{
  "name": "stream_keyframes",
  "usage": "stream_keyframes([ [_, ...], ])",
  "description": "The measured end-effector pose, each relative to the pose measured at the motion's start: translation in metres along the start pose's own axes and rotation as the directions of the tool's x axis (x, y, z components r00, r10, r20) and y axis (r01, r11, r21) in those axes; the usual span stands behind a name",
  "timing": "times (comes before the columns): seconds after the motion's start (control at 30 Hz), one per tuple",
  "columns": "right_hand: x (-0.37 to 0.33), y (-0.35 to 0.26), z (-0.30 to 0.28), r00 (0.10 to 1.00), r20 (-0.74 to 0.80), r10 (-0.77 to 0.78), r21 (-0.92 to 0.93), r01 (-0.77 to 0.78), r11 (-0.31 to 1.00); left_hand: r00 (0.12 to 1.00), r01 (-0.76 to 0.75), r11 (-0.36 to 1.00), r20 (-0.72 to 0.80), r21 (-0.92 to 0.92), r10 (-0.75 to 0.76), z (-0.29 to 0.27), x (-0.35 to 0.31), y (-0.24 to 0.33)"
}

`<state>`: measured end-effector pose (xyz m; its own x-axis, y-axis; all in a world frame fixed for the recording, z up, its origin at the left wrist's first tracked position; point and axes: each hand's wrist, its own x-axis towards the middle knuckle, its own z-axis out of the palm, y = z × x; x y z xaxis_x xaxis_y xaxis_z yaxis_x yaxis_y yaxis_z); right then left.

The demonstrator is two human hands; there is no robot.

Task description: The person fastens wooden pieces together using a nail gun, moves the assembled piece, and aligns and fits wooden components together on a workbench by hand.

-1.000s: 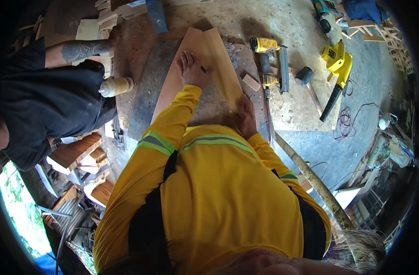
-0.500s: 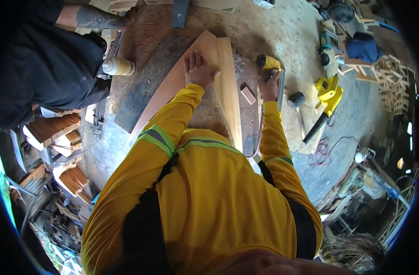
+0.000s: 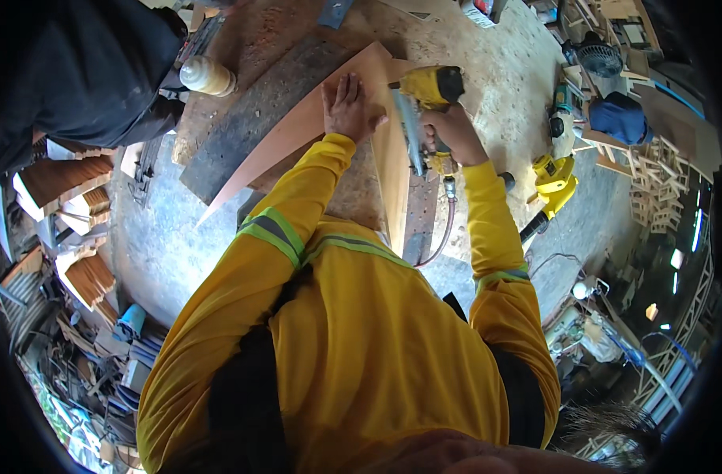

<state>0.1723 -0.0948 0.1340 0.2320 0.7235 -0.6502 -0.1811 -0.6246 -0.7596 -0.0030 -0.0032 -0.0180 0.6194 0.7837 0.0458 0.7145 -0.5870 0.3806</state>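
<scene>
My left hand [image 3: 347, 112] lies with fingers stretched out on a thin reddish wooden board [image 3: 286, 146], pressing near its wide far end. Under that board's right edge runs a longer, paler wooden board [image 3: 389, 178]. My right hand [image 3: 457, 136] is closed round the grip of a yellow and black nail gun [image 3: 429, 85], its nose at the boards' far right edge. From the grip's lower end an air hose [image 3: 448, 233] curves down toward me. The exact contact of nose and wood cannot be made out.
A dark, worn plank [image 3: 254, 118] lies on the workbench [image 3: 503, 79]. A bottle [image 3: 207, 76] stands at the left, beside a person in dark clothes [image 3: 84, 71]. At the right are a yellow blower [image 3: 554, 183], a fan [image 3: 598, 57] and stacked wooden pieces [image 3: 661, 182].
My right hand has lifted the nail gun off the bench and brought it left to the boards. My left hand stays on the reddish board. The other person's tattooed arm has mostly left view.
</scene>
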Motion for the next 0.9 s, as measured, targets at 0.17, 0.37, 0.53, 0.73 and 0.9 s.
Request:
stream_keyframes([
  [0.17, 0.006, -0.018, 0.034, 1.0, 0.005, 0.01, -0.145, -0.01, 0.989, 1.0, 0.01, 1.0, 0.005, -0.027, -0.01, -0.002, -0.002, -0.003],
  [0.37, 0.022, -0.014, 0.032, 0.998, -0.024, 0.057, -0.154, -0.06, 0.986, 0.999, 0.0, 0.998, -0.055, -0.068, -0.004, 0.003, -0.002, -0.004],
  [0.53, 0.031, -0.011, 0.031, 0.999, -0.015, 0.046, -0.214, -0.048, 0.976, 0.998, 0.006, 0.997, -0.054, -0.079, -0.011, 0.003, -0.002, -0.003],
  [0.73, 0.034, -0.01, 0.036, 0.999, -0.002, 0.033, -0.239, -0.032, 0.97, 1.0, 0.011, 0.998, -0.019, -0.063, -0.012, 0.0, -0.002, -0.002],
  [0.9, 0.036, -0.012, 0.038, 0.998, -0.008, 0.065, -0.241, -0.065, 0.968, 1.0, 0.007, 0.999, -0.013, -0.05, -0.007, 0.002, -0.002, -0.002],
])
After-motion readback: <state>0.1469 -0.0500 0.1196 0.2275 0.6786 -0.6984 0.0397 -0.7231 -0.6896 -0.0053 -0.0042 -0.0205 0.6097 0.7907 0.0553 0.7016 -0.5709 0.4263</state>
